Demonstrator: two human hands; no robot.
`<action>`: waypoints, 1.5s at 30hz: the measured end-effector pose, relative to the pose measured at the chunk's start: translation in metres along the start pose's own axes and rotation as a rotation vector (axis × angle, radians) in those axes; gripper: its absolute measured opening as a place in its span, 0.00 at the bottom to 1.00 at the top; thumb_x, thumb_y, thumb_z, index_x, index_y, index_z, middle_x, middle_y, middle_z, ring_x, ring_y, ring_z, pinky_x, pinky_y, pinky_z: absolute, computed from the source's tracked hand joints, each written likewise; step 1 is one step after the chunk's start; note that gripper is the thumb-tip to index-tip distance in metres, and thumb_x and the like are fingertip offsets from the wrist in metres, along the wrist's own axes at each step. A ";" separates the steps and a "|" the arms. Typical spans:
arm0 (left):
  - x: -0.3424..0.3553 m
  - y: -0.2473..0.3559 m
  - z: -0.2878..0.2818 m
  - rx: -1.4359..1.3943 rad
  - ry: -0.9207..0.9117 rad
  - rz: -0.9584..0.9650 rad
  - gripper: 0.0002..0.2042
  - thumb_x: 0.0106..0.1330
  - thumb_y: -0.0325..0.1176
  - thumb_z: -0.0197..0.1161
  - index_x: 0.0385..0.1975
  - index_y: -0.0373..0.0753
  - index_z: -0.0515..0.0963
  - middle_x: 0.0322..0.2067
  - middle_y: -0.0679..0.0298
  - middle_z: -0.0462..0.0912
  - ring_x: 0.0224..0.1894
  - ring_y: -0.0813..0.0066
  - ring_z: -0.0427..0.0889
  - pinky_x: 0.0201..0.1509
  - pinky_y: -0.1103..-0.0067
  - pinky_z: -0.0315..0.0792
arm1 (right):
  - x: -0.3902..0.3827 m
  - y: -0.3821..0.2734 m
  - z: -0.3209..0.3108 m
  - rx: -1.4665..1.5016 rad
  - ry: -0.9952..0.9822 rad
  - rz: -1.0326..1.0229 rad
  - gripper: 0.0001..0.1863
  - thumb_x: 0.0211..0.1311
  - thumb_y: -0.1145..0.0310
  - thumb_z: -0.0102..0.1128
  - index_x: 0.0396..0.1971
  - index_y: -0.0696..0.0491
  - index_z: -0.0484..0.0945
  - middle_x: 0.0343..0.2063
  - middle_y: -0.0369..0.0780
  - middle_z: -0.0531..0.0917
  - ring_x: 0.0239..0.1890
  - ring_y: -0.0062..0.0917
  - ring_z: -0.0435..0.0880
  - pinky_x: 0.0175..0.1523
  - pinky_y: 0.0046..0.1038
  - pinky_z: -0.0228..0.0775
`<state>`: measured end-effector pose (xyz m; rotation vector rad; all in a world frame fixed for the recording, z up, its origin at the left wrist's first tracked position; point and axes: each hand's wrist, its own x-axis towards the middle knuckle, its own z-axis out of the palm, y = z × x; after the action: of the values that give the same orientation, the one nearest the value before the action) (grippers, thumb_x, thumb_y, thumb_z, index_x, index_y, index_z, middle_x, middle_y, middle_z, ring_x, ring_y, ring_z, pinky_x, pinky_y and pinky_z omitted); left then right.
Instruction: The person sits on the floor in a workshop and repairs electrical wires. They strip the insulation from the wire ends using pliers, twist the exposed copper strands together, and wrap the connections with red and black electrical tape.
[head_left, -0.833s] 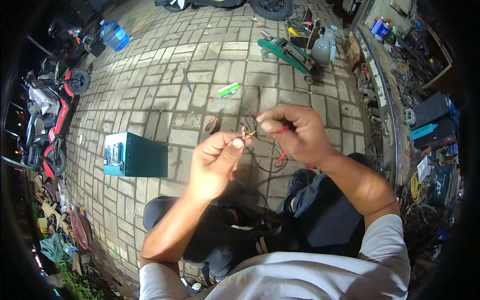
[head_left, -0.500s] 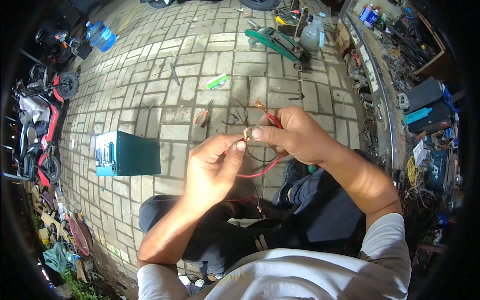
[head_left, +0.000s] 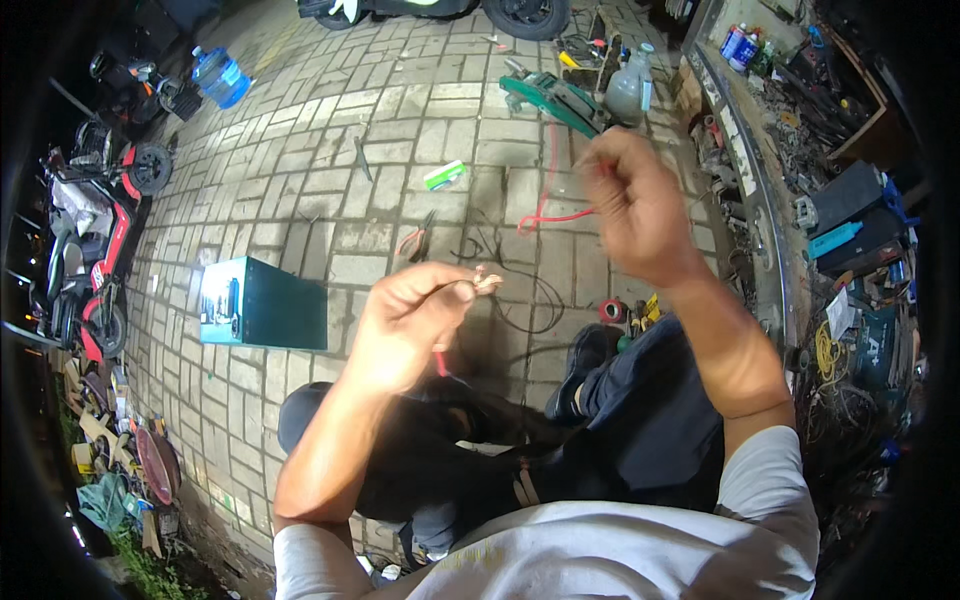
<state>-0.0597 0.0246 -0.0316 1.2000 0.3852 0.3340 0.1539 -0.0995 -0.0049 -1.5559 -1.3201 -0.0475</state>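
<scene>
Between the thumb and forefinger of my left hand point(head_left: 405, 315) are the bare copper strands point(head_left: 488, 283) of a wire. A short piece of red insulation point(head_left: 441, 364) shows beneath that hand. My right hand point(head_left: 645, 215), raised further right and ahead, is closed on a red wire point(head_left: 560, 217); its fingertips are smeared by motion. This wire hangs in a loop to the left of the fist. Below and between the hands, a thin black wire point(head_left: 548, 325) curls over the paving. Pliers with orange handles point(head_left: 412, 241) lie just beyond my left hand.
A dark green box point(head_left: 285, 305) stands on the left. Near my right knee is a roll of red tape point(head_left: 611, 311). A green floor jack point(head_left: 553, 98) and a large clear jug point(head_left: 629, 85) stand ahead. Cluttered shelves line the right; a red scooter point(head_left: 105, 260) is at far left.
My right hand has moved away from the left, up and to the right, drawing the red wire along. My left hand still pinches the copper strands. The view has shifted slightly.
</scene>
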 end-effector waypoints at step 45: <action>0.001 0.004 -0.005 0.703 0.207 0.537 0.03 0.59 0.24 0.63 0.31 0.35 0.79 0.25 0.63 0.79 0.29 0.74 0.77 0.40 0.81 0.70 | -0.003 -0.022 0.046 0.575 -0.488 0.470 0.11 0.57 0.63 0.66 0.29 0.57 0.79 0.18 0.27 0.65 0.22 0.10 0.62 0.26 0.19 0.56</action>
<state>-0.0619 0.0305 -0.0298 1.9704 0.3646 0.8367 0.1113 -0.0728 -0.0123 -1.3649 -1.1449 0.9742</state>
